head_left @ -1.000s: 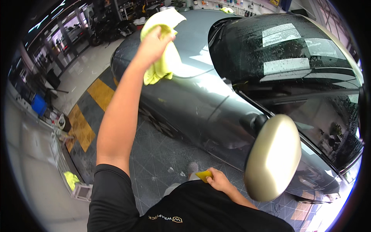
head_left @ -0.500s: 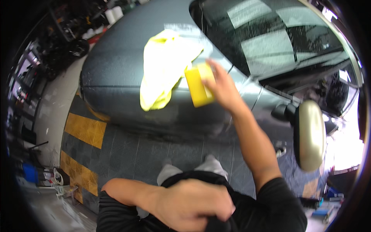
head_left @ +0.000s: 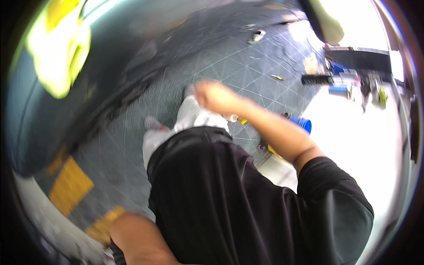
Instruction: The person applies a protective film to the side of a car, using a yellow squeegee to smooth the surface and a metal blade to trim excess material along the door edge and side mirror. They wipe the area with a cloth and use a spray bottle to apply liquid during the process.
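Observation:
My right hand (head_left: 215, 96) hangs in front of my grey trousers (head_left: 190, 112), apart from the car. Motion smears its fingers, so whether they are closed is unclear; no object shows in it. Of my left arm, only a piece of forearm (head_left: 137, 234) appears at the lower edge, with the hand outside the picture. A bright yellow cloth (head_left: 62, 53) drapes over the side of the dark grey car (head_left: 123, 48) at upper left. On the cloth's top, by the picture's rim, is a deeper yellow patch (head_left: 57, 12), possibly the yellow block.
Dark ribbed floor tiles (head_left: 212, 66) lie beside the car, with yellow tiles (head_left: 70, 185) at lower left. A blue cylindrical container (head_left: 301, 125) stands behind my right forearm. Bottles and tools (head_left: 353, 88) line the right side. The car's side mirror (head_left: 329, 26) juts in at upper right.
The view has swung right and down. My right hand, which held a yellow block beside the cloth, has come away from the car. My left hand has left the picture.

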A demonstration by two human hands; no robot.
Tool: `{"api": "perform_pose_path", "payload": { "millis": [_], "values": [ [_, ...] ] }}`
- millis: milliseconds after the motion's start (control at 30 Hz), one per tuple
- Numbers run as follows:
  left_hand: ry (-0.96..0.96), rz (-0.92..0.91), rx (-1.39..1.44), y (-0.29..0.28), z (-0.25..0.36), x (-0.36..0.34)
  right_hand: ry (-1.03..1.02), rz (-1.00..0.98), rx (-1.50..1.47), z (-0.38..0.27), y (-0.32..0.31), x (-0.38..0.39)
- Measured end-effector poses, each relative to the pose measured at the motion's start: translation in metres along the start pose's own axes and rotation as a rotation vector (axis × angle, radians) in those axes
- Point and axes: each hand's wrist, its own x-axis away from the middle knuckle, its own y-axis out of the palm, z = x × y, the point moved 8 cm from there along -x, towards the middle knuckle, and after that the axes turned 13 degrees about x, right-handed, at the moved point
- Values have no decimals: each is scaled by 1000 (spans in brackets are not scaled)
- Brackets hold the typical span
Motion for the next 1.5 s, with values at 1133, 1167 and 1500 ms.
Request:
{"api": "perform_pose_path", "payload": {
  "millis": [1133, 1167, 1500],
  "values": [
    [-653, -733, -1907, -52, 41, -225, 765, -259, -937, 108, 82, 168],
    [-465, -772, -2161, -59, 55, -245, 720, -175, -1027, 118, 48, 170],
    [18, -1417, -2500, -125, -6, -462, 434, 808, -1594, 86, -145, 36]
  ]
}}
